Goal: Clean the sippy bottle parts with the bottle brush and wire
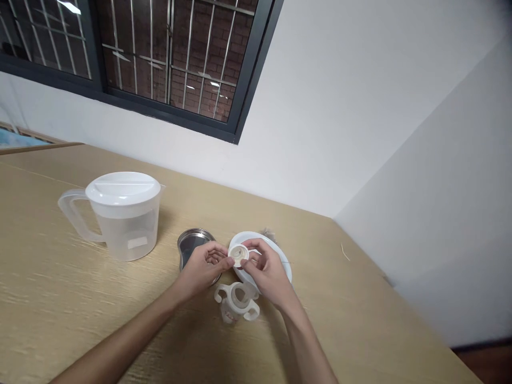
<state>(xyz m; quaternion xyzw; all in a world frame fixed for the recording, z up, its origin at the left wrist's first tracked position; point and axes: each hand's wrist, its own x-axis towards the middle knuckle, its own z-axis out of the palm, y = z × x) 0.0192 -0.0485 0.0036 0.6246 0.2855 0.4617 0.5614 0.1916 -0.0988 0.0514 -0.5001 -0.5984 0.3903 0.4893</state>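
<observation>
Between the fingertips of both hands is a small round white bottle cap point(239, 256), its hollow inner side facing me. My left hand point(207, 266) pinches its left edge, and my right hand point(269, 272) grips the right edge with thumb and fingers. Just below stands a small whitish baby bottle point(237, 303) with two side handles and an open mouth. Under my right hand lies a white oval plate point(286, 266), partly covered by it. A curved metal tray point(188, 242) sits behind my left hand, which hides part of it.
A clear plastic pitcher point(128, 229) with a white lid stands to the left on the wooden table point(72, 298). Some greyish material point(269, 233) lies at the plate's far edge. A thin pale strip point(344, 252) is near the wall point(304, 160) at right.
</observation>
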